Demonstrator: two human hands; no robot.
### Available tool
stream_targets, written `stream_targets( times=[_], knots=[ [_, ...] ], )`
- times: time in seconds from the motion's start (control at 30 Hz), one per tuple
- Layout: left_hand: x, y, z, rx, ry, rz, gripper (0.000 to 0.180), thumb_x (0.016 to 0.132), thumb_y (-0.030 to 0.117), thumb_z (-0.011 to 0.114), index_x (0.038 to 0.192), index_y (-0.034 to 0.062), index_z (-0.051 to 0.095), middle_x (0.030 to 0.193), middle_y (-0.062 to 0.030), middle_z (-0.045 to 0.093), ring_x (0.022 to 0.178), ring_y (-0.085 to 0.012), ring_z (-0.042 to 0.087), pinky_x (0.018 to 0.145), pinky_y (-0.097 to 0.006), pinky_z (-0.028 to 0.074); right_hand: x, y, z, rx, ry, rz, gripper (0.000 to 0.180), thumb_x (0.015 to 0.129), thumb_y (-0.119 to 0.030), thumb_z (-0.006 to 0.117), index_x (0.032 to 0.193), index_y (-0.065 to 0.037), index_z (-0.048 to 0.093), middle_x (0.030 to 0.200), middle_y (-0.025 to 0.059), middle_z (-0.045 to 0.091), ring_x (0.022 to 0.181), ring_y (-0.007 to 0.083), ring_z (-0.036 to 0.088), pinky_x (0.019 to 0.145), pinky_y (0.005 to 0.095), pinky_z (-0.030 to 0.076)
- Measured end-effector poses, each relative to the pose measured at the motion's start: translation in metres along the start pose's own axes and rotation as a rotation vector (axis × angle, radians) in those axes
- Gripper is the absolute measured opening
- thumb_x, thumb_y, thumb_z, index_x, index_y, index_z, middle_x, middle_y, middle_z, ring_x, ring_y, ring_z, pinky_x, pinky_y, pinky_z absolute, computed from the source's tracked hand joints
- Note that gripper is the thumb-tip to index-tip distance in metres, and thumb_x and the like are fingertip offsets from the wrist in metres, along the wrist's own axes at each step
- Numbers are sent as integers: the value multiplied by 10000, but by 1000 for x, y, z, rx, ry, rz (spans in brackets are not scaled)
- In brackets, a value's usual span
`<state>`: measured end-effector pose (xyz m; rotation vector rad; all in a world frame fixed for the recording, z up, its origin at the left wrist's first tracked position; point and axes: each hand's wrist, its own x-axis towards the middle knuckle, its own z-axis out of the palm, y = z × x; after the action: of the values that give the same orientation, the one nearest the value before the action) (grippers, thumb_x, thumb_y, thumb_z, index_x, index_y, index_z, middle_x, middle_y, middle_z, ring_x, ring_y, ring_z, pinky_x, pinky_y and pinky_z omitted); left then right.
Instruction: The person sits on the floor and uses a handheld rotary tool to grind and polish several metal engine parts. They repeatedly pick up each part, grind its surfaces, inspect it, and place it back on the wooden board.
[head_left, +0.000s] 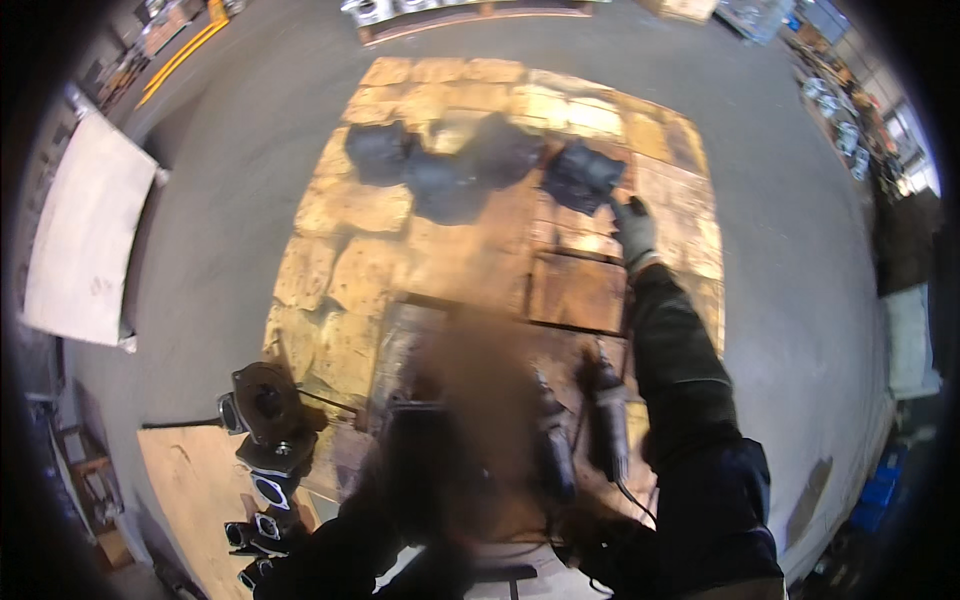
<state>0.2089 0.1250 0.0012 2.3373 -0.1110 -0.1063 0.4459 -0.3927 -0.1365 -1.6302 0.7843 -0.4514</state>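
Stretched far ahead, my right hand (634, 232) wears a pale grey glove with dark fingertips. Its fingers look slightly apart at the lower right edge of a dark, block-like metal casting (582, 176); I cannot see a grip around it. Left of that casting lie further dark castings (378, 153), smeared by a blur. My left hand cannot be made out among the dark shapes at the lower middle. Near there, a blurred dark part (415, 425) stands by a brown smear over the view. Two corded, cylindrical power tools (610, 420) (555, 440) lie right of the smear.
Worn, yellowish boards or cardboard sheets (340, 210) cover the work surface. Flanged dark castings (268, 405) stand at its lower left, above a light wooden board (190, 480). A white panel (88, 230) stands at far left. A pallet (480, 18) with metal parts is beyond.
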Motion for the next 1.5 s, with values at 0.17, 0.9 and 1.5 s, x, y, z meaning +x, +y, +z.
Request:
stream_targets(
  times=[0.17, 0.9, 1.5],
  knots=[
    [34, -45, -98, -385, 44, -236, 448, 703, -35, 856, 1126, -3, 711, 813, -64, 705, 612, -139, 611, 529, -286, 465, 39, -2, 24, 458, -328, 19, 279, 1027, -184, 608, 1281, -74, 637, 1173, 96, 685, 1016, 265, 688, 836, 391, 610],
    [-114, 13, -112, -646, 49, 10, 344, 909, 79, 727, 1245, 31, 670, 957, -67, 719, 743, -141, 663, 632, -301, 553, -284, -104, -209, 42, -612, -245, 390, 1107, -338, 444, 1205, -27, 657, 1132, 54, 655, 1057, 134, 580, 965, 324, 479],
    [-221, 75, -93, -1182, -77, 112, 364, 930, 73, 694, 1287, 32, 636, 1034, -71, 689, 820, -165, 655, 682, -326, 562, -627, -170, -157, -722, -936, -1332, 328, 921, -259, 676, 1169, -46, 695, 1107, 88, 722, 975, 263, 689, 827, 393, 563]
  ],
)
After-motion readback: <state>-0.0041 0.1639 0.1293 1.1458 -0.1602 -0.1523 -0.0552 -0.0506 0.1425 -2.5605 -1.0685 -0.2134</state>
